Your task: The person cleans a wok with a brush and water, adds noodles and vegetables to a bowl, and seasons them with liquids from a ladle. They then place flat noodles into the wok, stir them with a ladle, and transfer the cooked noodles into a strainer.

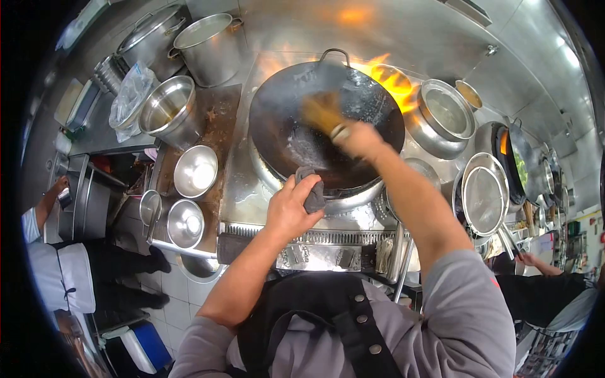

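Observation:
A large dark wok (271, 120) sits on the stove burner, its inside wet, with bubbles or foam and haze over it. My left hand (291, 205) is closed around a folded grey cloth (310, 189) at the wok's near rim; whatever the cloth covers is hidden. In my right hand (359, 140) is a bamboo wok brush (321, 112), gripped at its bound end. The bristles reach into the wok and are smeared by motion. Orange flames (392, 80) rise past the wok's far right edge.
Left of the stove stand a steel pot (211, 53) and two steel bowls (195, 171). Lidded or covered pots (444, 116) and a round strainer (484, 200) are on the right. One person (75, 271) stands at left, another (548, 296) at right.

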The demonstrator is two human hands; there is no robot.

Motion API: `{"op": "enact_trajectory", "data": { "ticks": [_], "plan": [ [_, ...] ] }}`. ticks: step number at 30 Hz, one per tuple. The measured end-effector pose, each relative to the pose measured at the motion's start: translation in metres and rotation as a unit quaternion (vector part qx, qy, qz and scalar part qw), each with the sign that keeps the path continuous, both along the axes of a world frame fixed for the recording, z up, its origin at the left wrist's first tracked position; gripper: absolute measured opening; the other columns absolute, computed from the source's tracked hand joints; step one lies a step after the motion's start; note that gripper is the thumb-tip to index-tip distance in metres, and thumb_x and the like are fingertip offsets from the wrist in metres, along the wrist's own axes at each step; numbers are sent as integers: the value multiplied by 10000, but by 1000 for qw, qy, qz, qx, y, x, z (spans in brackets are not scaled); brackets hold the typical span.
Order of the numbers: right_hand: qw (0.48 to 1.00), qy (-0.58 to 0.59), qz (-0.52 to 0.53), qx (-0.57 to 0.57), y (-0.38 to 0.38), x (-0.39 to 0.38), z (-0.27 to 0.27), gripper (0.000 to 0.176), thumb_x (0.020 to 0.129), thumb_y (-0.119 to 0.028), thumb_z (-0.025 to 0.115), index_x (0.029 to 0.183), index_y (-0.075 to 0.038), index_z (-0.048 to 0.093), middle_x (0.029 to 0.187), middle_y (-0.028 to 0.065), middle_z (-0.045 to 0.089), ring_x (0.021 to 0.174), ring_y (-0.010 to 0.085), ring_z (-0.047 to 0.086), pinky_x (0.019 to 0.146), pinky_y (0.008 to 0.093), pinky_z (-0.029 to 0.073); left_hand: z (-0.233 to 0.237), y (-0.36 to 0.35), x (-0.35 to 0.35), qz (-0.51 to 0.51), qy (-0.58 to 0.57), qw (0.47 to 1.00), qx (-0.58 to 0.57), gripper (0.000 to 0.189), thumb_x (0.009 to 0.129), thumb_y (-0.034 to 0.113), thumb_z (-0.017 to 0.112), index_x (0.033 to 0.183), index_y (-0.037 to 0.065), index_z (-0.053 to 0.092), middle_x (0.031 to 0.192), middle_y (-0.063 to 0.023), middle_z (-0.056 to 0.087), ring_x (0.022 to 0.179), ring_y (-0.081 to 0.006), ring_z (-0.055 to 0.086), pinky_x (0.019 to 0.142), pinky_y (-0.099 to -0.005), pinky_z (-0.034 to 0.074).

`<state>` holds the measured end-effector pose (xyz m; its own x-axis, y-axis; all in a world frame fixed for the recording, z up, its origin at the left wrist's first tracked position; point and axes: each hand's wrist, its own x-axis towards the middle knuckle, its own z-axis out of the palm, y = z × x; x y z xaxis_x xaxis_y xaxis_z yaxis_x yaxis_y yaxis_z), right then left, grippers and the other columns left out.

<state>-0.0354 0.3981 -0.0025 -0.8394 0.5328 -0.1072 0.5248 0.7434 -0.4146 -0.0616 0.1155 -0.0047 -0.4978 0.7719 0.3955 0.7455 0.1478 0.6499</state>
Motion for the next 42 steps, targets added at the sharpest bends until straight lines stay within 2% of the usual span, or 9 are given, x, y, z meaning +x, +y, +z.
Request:
{"op": "enact_trajectory", "data": {
  "ticks": [5,10,17,19,24,31,37,40,42],
  "plan": [
    [978,-98,185,5,21,59,68,542,788,-473,727,1215,-140,707,1134,190,711,1053,329,686,972,381,509,2,-3,4,-7,-13,1000,1,655,651,158,831,1254,141,577,1166,-185,613,1005,-402,646,826,-455,550],
    [970,62,-162,169,90,1,64,362,920,-360,573,1126,-80,678,934,203,730,901,388,710,792,505,569,4,0,7,0,-4,1000,-6,612,672,137,821,1235,111,582,1162,-202,619,1009,-402,646,839,-443,542],
    [955,22,212,-208,-51,49,40,569,815,-488,704,1326,-247,638,1166,167,703,1051,340,681,936,409,522,1,3,5,4,9,1000,7,662,651,159,823,1265,164,572,1152,-175,617,958,-395,659,801,-460,559],
    [953,-102,284,-32,31,90,63,581,793,-481,731,1330,-276,646,1165,107,722,1037,306,688,923,393,530,0,0,9,1,8,1000,12,658,656,160,821,1265,164,571,1145,-176,617,952,-395,659,795,-461,558],
    [942,-16,-192,276,74,106,141,536,871,-330,605,1385,-181,573,1051,235,707,950,387,695,847,461,551,4,3,9,-8,-4,1000,18,640,697,185,816,1283,173,559,1096,-182,602,949,-410,640,802,-471,546],
    [911,399,26,-97,-221,91,23,744,854,-190,711,1516,-89,386,1435,229,521,1302,343,544,1077,393,438,-12,-129,-25,5,-73,995,64,749,759,238,822,1397,84,460,1318,-216,495,1248,-368,510,1020,-423,452],
    [856,60,-124,-499,-354,48,-62,628,909,-275,653,1469,-77,447,1310,234,609,1169,333,621,995,398,476,-66,-274,-179,204,-97,965,-132,613,875,334,718,1345,28,471,1123,-287,667,1046,-410,661,917,-476,490],
    [953,154,4,-262,-354,48,-154,549,929,-262,651,1406,-32,506,1122,167,687,964,237,676,895,368,522,-53,-277,-172,196,13,895,-402,628,896,319,669,1421,51,454,1357,-309,494,1271,-469,481,1058,-504,412],
    [931,201,-37,-302,-342,101,-92,513,934,-232,641,1393,-38,520,1098,157,689,946,237,676,870,362,528,-69,-271,-157,137,83,964,-211,550,900,240,678,1357,-14,507,1354,-281,507,1274,-428,466,1104,-475,352]
  ]
}}
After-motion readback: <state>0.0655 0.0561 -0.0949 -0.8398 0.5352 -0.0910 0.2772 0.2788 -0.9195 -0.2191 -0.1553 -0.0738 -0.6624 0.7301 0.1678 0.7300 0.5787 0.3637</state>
